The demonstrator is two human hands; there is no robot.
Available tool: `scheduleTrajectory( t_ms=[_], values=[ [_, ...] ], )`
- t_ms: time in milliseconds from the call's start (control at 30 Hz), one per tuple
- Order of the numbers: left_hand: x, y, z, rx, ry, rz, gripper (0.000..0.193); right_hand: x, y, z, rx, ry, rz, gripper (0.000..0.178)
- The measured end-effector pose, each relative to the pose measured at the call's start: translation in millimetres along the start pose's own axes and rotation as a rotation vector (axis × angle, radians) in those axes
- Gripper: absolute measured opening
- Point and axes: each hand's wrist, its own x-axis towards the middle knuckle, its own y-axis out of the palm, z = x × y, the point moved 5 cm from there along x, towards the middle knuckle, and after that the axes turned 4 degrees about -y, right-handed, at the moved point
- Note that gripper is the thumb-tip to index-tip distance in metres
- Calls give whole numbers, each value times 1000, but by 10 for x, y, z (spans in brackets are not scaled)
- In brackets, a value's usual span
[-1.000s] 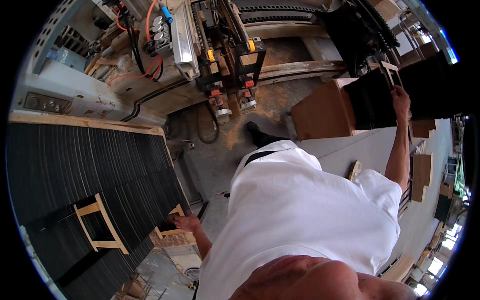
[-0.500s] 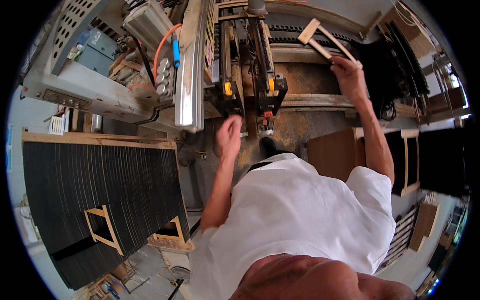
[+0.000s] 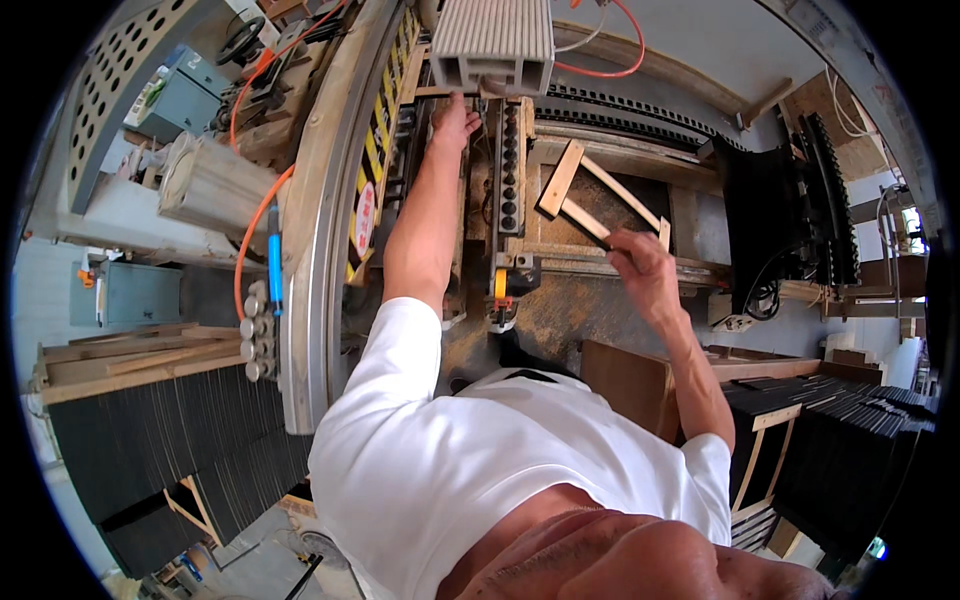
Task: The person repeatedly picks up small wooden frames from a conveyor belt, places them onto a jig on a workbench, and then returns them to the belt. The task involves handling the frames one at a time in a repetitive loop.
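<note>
My right hand (image 3: 643,270) is closed on one leg of a small wooden frame (image 3: 562,180), pale wood with black edges, held tilted above the machine bed. My left arm stretches far forward into the machine (image 3: 508,180). At its end my left hand (image 3: 455,122) has one finger extended towards a pale wood strip (image 3: 440,92) under the grey ribbed housing (image 3: 493,40). The other fingers are loosely bent, with nothing visible in them. Whether that finger touches the strip I cannot tell.
A metal beam (image 3: 325,220) with yellow-black striping runs along my left. Stacks of black-faced frames (image 3: 165,430) stand at the left and more black stacks (image 3: 850,450) at the right. A brown board (image 3: 628,388) is by my right side. Sawdust (image 3: 560,320) covers the floor.
My left hand has reached forward, deep into the machine. My right hand has brought the wooden frame nearer and to the left. The view has shifted, and the ribbed housing now shows at the top.
</note>
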Motion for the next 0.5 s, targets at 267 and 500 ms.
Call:
scheduleTrajectory(
  t_ms=[267, 500],
  values=[
    [-269, -69, 171, -186, 26, 9, 13, 567, 288, 131, -77, -210, 59, 17],
    [-2650, -1243, 956, 39, -37, 36, 19, 1352, 1541, 221, -120, -538, 114, 18]
  ],
)
